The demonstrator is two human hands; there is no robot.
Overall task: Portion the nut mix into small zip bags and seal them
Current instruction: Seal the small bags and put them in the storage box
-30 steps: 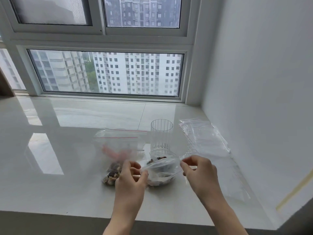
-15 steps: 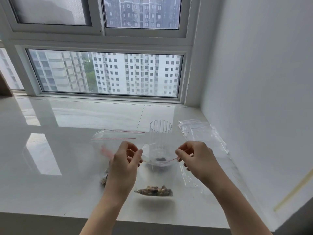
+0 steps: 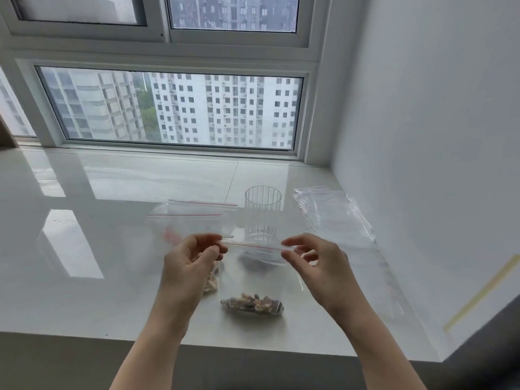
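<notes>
A small clear zip bag (image 3: 253, 277) hangs upright above the counter, with nuts (image 3: 251, 304) gathered at its bottom. My left hand (image 3: 191, 266) pinches the left end of its red-lined zip strip. My right hand (image 3: 318, 263) pinches the right end, so the strip is stretched straight between them. Behind my left hand lies a larger clear zip bag (image 3: 194, 220) holding nut mix (image 3: 211, 281), partly hidden by that hand. A ribbed clear glass (image 3: 263, 215) stands behind the held bag.
A stack of empty small zip bags (image 3: 332, 218) lies at the right, near the white wall (image 3: 422, 136). The glossy white counter (image 3: 84, 249) ends in a front edge just below my wrists. A window runs along the back.
Both hands have lifted the small bag off the counter and pulled its top taut; the nuts slid down to its bottom and the mouth went from gaping to a straight line.
</notes>
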